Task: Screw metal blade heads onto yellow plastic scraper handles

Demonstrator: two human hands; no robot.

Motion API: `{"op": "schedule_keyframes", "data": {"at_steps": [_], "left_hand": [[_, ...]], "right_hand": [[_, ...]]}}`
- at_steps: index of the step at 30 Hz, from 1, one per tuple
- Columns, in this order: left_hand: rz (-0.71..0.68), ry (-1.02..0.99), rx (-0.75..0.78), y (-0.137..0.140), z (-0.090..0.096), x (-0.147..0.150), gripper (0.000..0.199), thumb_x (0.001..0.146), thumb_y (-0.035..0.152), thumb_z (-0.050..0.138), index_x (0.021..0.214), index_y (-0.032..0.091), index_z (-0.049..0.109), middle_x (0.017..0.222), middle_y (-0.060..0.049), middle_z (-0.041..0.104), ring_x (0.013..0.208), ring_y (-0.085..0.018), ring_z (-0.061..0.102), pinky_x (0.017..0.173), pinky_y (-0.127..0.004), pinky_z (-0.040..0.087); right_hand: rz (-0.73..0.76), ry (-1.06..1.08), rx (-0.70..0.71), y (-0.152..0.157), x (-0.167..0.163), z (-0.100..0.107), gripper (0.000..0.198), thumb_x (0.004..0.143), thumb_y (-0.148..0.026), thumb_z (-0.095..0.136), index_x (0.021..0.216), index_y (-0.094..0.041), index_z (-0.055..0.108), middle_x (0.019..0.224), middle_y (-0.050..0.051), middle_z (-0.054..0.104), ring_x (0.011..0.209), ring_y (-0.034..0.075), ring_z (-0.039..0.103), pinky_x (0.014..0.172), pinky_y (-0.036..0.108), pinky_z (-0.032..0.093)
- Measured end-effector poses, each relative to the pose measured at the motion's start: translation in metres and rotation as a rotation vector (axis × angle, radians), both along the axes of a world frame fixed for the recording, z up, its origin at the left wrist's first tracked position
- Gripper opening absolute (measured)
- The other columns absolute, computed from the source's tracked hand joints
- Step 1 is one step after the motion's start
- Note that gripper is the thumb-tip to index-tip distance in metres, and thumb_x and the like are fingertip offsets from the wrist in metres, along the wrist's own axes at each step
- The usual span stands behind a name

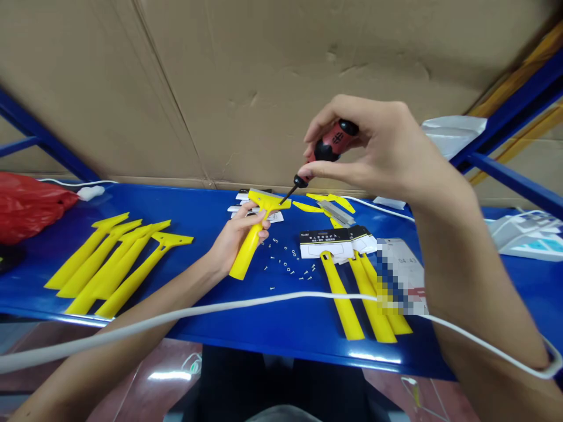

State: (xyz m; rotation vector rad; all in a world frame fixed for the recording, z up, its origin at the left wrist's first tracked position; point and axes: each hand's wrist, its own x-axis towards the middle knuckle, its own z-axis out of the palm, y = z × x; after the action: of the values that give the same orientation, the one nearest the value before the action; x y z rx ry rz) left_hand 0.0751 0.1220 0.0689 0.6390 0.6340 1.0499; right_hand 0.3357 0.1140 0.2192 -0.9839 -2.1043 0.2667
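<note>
My left hand (237, 231) is wrapped round the neck of a yellow scraper (246, 252), its head with a grey blade edge tilted upward. In my right hand (365, 146) is a red and black screwdriver (329, 143), gripped by its handle. The screwdriver's tip meets the right side of the scraper's head, at or near a screw hole. Small screws and nuts (288, 266) lie scattered on the blue table (264, 328) just right of the scraper. Behind the left hand is a stack of printed cards (276, 217), partly hidden.
Several yellow scraper handles (109, 264) lie at the left. Carded scrapers (343, 299) lie at the right beside a phone (407, 264). Yellow head pieces (308, 207) and metal blades (336, 212) lie behind. A white cable (264, 300) crosses in front; a red bag (33, 205) sits far left.
</note>
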Motion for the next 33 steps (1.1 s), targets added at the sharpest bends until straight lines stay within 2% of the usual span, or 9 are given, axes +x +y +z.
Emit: {"op": "schedule_keyframes", "data": {"at_steps": [3,7,10,13,19,21,25,30,33], "left_hand": [[-0.002,-0.015,-0.015,-0.001,-0.001,0.002,0.046,0.085,0.005,0.085,0.119,0.023,0.059,0.116,-0.009,0.075,0.074,-0.009,0.069,0.060,-0.016,0.053],[0.010,-0.016,-0.051,0.000,-0.003,0.004,0.050,0.085,0.004,0.084,0.123,0.023,0.058,0.119,-0.012,0.076,0.071,-0.009,0.069,0.058,-0.016,0.053],[0.010,-0.016,-0.039,0.001,-0.003,0.003,0.046,0.085,0.005,0.085,0.119,0.023,0.058,0.116,-0.011,0.076,0.072,-0.010,0.069,0.058,-0.016,0.053],[0.009,-0.022,-0.031,-0.001,-0.002,0.003,0.047,0.084,0.004,0.086,0.117,0.023,0.058,0.112,-0.009,0.076,0.072,-0.010,0.070,0.058,-0.017,0.053],[0.007,-0.018,-0.048,0.000,-0.003,0.003,0.048,0.085,0.004,0.085,0.121,0.022,0.059,0.119,-0.013,0.076,0.072,-0.010,0.070,0.058,-0.017,0.054],[0.008,-0.023,-0.036,0.001,-0.003,0.002,0.045,0.085,0.006,0.086,0.118,0.022,0.060,0.119,-0.011,0.076,0.073,-0.009,0.069,0.059,-0.016,0.054],[0.004,-0.029,-0.024,0.000,-0.002,0.001,0.046,0.085,0.005,0.086,0.119,0.022,0.060,0.117,-0.010,0.075,0.073,-0.009,0.069,0.059,-0.016,0.054],[-0.006,-0.027,-0.049,-0.002,-0.004,0.003,0.051,0.087,0.003,0.082,0.130,0.020,0.060,0.125,-0.015,0.075,0.074,-0.009,0.069,0.060,-0.017,0.055],[-0.008,-0.036,-0.058,-0.001,-0.005,0.003,0.051,0.087,0.004,0.082,0.130,0.021,0.061,0.129,-0.016,0.074,0.075,-0.009,0.070,0.061,-0.017,0.055]], "right_hand": [[-0.017,-0.028,0.014,0.000,-0.002,-0.001,0.040,0.079,-0.045,0.098,0.111,-0.040,0.076,0.106,0.002,0.078,0.098,0.034,0.070,0.086,0.055,0.062],[0.113,-0.027,-0.110,-0.002,-0.005,0.001,0.044,0.081,-0.038,0.096,0.118,-0.043,0.075,0.122,0.000,0.078,0.104,0.033,0.073,0.090,0.056,0.065],[0.119,0.008,-0.091,-0.002,-0.007,-0.001,0.033,0.084,-0.040,0.095,0.110,-0.041,0.075,0.111,0.000,0.079,0.104,0.034,0.075,0.089,0.056,0.065],[0.034,0.017,0.001,0.000,-0.008,-0.003,0.037,0.082,-0.043,0.098,0.108,-0.039,0.072,0.103,0.001,0.079,0.103,0.034,0.073,0.087,0.055,0.064],[0.192,0.019,-0.120,0.001,-0.008,-0.006,0.045,0.087,-0.029,0.090,0.124,-0.040,0.066,0.139,0.000,0.074,0.116,0.031,0.075,0.098,0.053,0.066],[0.209,0.080,-0.125,0.002,-0.010,-0.008,0.042,0.088,-0.029,0.090,0.122,-0.040,0.067,0.132,-0.002,0.076,0.113,0.029,0.076,0.097,0.051,0.067],[0.065,0.102,-0.004,0.006,-0.012,-0.011,0.047,0.083,-0.039,0.097,0.121,-0.040,0.070,0.108,0.000,0.079,0.106,0.032,0.074,0.088,0.050,0.068],[0.141,0.052,-0.087,0.008,-0.008,-0.012,0.056,0.083,-0.039,0.096,0.130,-0.045,0.067,0.125,0.000,0.076,0.122,0.035,0.072,0.103,0.056,0.067],[0.191,0.105,-0.132,0.010,-0.010,-0.017,0.052,0.087,-0.037,0.092,0.131,-0.045,0.066,0.124,0.000,0.075,0.121,0.034,0.075,0.102,0.055,0.069]]}}
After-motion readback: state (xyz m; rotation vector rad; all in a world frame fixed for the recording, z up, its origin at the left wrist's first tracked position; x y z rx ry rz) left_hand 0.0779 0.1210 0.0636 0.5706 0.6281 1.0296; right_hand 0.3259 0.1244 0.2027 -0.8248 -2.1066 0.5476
